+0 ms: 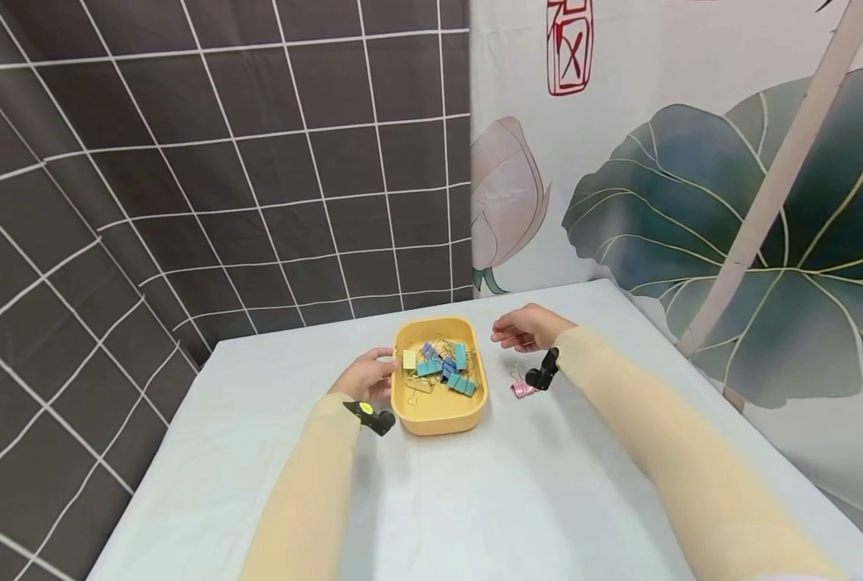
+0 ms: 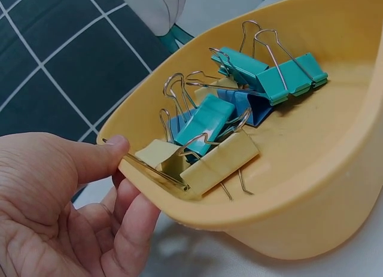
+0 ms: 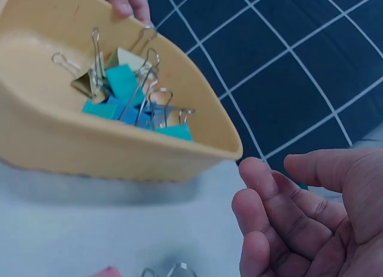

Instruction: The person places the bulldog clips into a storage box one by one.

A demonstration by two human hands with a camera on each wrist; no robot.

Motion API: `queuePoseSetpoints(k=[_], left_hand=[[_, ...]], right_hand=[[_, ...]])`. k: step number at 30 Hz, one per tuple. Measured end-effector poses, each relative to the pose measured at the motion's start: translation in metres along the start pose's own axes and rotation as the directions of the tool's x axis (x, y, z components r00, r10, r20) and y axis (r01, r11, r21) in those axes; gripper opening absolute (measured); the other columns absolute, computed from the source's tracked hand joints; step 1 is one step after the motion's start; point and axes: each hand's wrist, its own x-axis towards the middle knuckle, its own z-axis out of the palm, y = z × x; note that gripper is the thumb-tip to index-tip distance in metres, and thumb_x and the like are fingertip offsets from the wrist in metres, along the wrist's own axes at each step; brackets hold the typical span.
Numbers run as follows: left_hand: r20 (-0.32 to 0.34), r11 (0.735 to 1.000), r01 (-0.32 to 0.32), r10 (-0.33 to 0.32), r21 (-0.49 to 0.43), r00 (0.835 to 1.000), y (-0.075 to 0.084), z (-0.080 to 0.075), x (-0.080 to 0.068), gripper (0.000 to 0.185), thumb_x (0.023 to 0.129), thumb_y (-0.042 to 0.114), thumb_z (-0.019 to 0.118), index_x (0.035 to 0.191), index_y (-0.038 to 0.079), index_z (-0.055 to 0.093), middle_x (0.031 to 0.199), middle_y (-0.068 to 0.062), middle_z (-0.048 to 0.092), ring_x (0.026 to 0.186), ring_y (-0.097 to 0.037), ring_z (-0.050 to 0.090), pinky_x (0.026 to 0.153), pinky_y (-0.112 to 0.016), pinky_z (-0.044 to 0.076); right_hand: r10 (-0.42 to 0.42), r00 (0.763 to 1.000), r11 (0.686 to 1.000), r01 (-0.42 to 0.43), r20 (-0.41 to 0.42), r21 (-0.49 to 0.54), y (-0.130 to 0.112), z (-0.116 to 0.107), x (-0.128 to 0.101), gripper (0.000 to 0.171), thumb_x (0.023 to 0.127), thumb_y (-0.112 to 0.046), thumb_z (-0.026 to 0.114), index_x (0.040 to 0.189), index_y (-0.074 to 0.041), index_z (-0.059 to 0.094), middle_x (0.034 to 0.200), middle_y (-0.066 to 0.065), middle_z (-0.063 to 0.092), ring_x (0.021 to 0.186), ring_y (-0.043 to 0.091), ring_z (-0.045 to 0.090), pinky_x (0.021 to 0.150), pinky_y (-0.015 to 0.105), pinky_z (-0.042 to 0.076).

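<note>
A yellow plastic bin [image 1: 441, 425] stands on the table with several binder clips inside. Teal [image 2: 206, 122], yellow [image 2: 222, 161] and blue clips [image 2: 246, 104] lie heaped there, wire handles pointing various ways. My left hand [image 1: 367, 375] grips the bin's left rim, thumb on top and fingers beneath the edge, as the left wrist view shows. To the right of the bin, my right hand [image 1: 531, 327] hovers with relaxed, slightly bent fingers and holds nothing. Just below that hand, a pink binder clip [image 1: 523, 389] lies on the table, partly cut off in the right wrist view.
A white cloth covers the table [image 1: 446, 508]. Behind it and at the left hangs a dark curtain [image 1: 257, 177] with a white grid. A lotus-printed cloth [image 1: 620, 323] hangs at the back right. Each wrist carries a small black camera.
</note>
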Motion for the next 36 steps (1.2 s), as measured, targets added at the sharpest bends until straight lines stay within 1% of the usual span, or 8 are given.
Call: queuePoseSetpoints(k=[10,15,17,23,28,36], left_hand=[[0.015,1.000,0.005,-0.005,0.010,1.000,-0.003,-0.001,0.002,0.043,0.103,0.014,0.060,0.145,0.016,0.050,0.104,-0.013,0.064,0.070,-0.012,0.057,0.053,-0.018,0.051],[0.016,1.000,0.001,-0.001,-0.002,1.000,-0.003,-0.002,0.002,0.042,0.103,0.015,0.059,0.144,0.015,0.051,0.106,-0.013,0.064,0.072,-0.013,0.058,0.053,-0.018,0.051],[0.017,1.000,-0.001,0.001,-0.001,1.000,-0.003,-0.002,0.002,0.042,0.103,0.015,0.059,0.144,0.015,0.050,0.106,-0.013,0.064,0.071,-0.013,0.059,0.053,-0.018,0.051],[0.016,1.000,0.000,0.000,0.006,1.000,-0.003,-0.002,0.000,0.043,0.104,0.015,0.058,0.146,0.015,0.049,0.104,-0.013,0.064,0.069,-0.012,0.059,0.052,-0.018,0.051],[0.016,1.000,0.002,-0.002,0.007,1.000,-0.003,-0.002,0.000,0.043,0.103,0.016,0.059,0.145,0.015,0.049,0.103,-0.013,0.064,0.069,-0.012,0.058,0.052,-0.018,0.051],[0.010,1.000,0.008,-0.008,-0.003,1.000,-0.001,-0.002,0.000,0.043,0.103,0.017,0.060,0.145,0.017,0.050,0.105,-0.013,0.065,0.069,-0.012,0.058,0.052,-0.018,0.050]], right_hand=[[0.008,1.000,0.999,-0.008,-0.002,-0.044,0.021,-0.020,-0.007,0.036,0.103,-0.027,0.060,0.129,-0.003,0.063,0.091,0.000,0.075,0.076,0.014,0.065,0.069,0.024,0.049],[0.022,1.000,0.999,-0.022,0.001,-0.035,0.031,-0.028,-0.009,0.040,0.103,-0.028,0.059,0.133,-0.001,0.061,0.088,-0.001,0.075,0.073,0.013,0.065,0.069,0.024,0.048],[0.022,1.000,0.999,-0.022,0.005,-0.037,0.035,-0.030,-0.009,0.040,0.103,-0.027,0.059,0.132,0.000,0.061,0.087,-0.002,0.075,0.072,0.012,0.064,0.068,0.024,0.047],[0.027,1.000,0.998,-0.026,0.015,-0.049,0.043,-0.031,-0.008,0.039,0.102,-0.026,0.061,0.130,0.001,0.062,0.084,-0.002,0.075,0.070,0.011,0.064,0.067,0.023,0.046],[0.029,0.999,0.998,-0.029,0.013,-0.061,0.047,-0.031,-0.008,0.042,0.102,-0.028,0.062,0.133,0.000,0.061,0.086,-0.002,0.076,0.071,0.011,0.065,0.067,0.023,0.046],[0.033,0.999,0.998,-0.032,0.010,-0.058,0.052,-0.031,-0.010,0.041,0.101,-0.027,0.062,0.133,-0.001,0.062,0.088,-0.003,0.076,0.073,0.010,0.066,0.068,0.023,0.044]])
